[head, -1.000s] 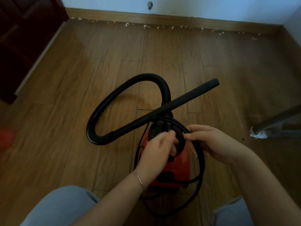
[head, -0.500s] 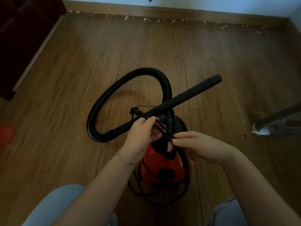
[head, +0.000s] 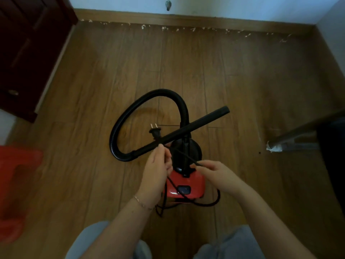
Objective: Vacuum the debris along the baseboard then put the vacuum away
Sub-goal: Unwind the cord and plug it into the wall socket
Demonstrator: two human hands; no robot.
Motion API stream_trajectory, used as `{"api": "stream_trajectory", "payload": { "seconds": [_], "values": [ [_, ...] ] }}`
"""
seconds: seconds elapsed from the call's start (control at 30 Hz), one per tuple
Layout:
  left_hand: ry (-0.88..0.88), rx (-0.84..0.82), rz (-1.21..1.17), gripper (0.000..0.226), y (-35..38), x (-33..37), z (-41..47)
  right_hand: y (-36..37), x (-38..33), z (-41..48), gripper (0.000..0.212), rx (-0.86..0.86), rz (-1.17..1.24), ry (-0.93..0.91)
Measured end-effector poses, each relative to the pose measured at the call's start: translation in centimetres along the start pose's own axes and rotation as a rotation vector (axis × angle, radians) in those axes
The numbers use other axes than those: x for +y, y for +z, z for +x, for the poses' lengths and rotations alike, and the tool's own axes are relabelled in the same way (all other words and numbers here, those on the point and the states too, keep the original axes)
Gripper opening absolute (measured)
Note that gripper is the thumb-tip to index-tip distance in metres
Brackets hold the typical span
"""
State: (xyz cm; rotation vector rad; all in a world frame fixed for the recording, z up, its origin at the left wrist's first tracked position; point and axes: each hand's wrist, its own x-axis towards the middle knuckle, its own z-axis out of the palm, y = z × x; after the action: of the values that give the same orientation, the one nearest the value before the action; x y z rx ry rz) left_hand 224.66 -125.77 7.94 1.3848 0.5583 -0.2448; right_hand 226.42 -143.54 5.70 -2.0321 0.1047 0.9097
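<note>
Head view, looking straight down. Shows a red canister vacuum standing on the wooden plank floor just ahead of the knees, well apart from the far wall. Carries a black ribbed hose that arches from the black top out to the left and joins a rigid black wand, which lies slantwise across the top with its open end up to the right.

Shows the black power cord stretched straight between both hands above the vacuum's top, with slack loops on the floor around the base. Has the left hand curled on the cord just beside the wand, with the two-pin plug sticking out beyond its fingers and a thin bracelet on the wrist. Has the right hand pinching the cord between thumb and forefinger.

Farther off, shows white debris strewn along the foot of the wooden baseboard. Takes in a dark wooden door at upper left, a red plastic stool at the left edge, a metal leg with a white scrap at its foot on the right, and pale trousers at the bottom.
</note>
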Motion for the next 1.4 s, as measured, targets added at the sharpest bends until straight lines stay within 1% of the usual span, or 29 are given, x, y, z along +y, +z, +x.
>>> {"api": "stream_trajectory", "payload": {
  "seconds": [0.1, 0.17, 0.2, 0.23, 0.3, 0.37, 0.47, 0.53, 0.63, 0.7, 0.8, 0.9, 0.97, 1.1, 1.2, 1.27, 1.33, 1.4],
  "values": [
    [-0.008, -0.071, 0.061, 0.033, 1.9, 4.3, -4.6, -1.1, -2.0, -3.5, 0.028, 0.176, 0.115, 0.044],
    [0.000, -0.169, 0.120, 0.034, 3.7, 7.6, -7.9, -2.0, -4.2, -6.8, 0.031, 0.233, 0.176, 0.041],
    [0.000, -0.221, 0.159, 0.034, 4.8, 9.3, -9.5, -2.5, -5.5, -8.8, 0.029, 0.253, 0.227, 0.017],
    [-0.006, -0.269, 0.190, 0.034, 5.9, 10.8, -11.1, -3.1, -7.2, -11.2, 0.027, 0.270, 0.317, -0.014],
    [-0.020, -0.350, 0.245, 0.034, 8.0, 13.7, -14.3, -4.5, -10.6, -16.3, 0.032, 0.321, 0.552, -0.074],
    [-0.043, -0.410, 0.280, 0.031, 10.1, 16.0, -17.0, -6.2, -13.4, -21.3, 0.037, 0.352, 0.787, -0.076],
    [-0.148, -0.476, 0.275, 0.025, 12.8, 19.0, -21.2, -8.2, -15.3, -27.5, 0.028, 0.432, 0.884, -0.076],
    [-0.171, -0.544, 0.320, 0.026, 14.6, 20.8, -23.8, -9.3, -15.8, -31.0, 0.030, 0.507, 0.969, -0.035],
    [-0.133, -0.689, 0.411, 0.034, 16.9, 22.8, -27.9, -10.3, -16.1, -36.2, 0.036, 0.628, 1.094, -0.012],
    [-0.076, -0.776, 0.480, 0.033, 18.2, 23.8, -31.0, -10.6, -16.1, -39.8, 0.038, 0.712, 1.158, -0.019],
    [-0.029, -0.890, 0.533, 0.025, 19.9, 24.4, -35.7, -10.3, -15.5, -44.7, 0.040, 0.872, 1.233, 0.001],
    [-0.029, -0.987, 0.562, 0.027, 22.1, 24.0, -40.1, -10.1, -14.3, -49.3, 0.040, 1.029, 1.291, 0.033],
    [-0.049, -1.082, 0.594, 0.027, 23.8, 23.7, -43.2, -10.0, -13.3, -52.5, 0.039, 1.131, 1.320, 0.038],
    [-0.018, -1.249, 0.687, 0.029, 27.4, 21.8, -49.3, -10.3, -10.2, -59.2, 0.036, 1.337, 1.333, 0.047],
    [-0.001, -1.358, 0.723, 0.030, 30.6, 19.4, -53.7, -10.9, -6.8, -64.1, 0.034, 1.456, 1.340, 0.066],
    [-0.012, -1.406, 0.732, 0.029, 33.1, 17.6, -56.8, -11.4, -4.1, -67.2, 0.033, 1.519, 1.355, 0.071],
    [-0.006, -1.425, 0.737, 0.027, 35.6, 15.6, -59.9, -11.9, -1.2, -70.3, 0.031, 1.575, 1.361, 0.064],
    [0.019, -1.433, 0.792, 0.027, 38.1, 13.6, -62.7, -12.5, 1.6, -73.0, 0.030, 1.615, 1.350, 0.066]
  ]
}}
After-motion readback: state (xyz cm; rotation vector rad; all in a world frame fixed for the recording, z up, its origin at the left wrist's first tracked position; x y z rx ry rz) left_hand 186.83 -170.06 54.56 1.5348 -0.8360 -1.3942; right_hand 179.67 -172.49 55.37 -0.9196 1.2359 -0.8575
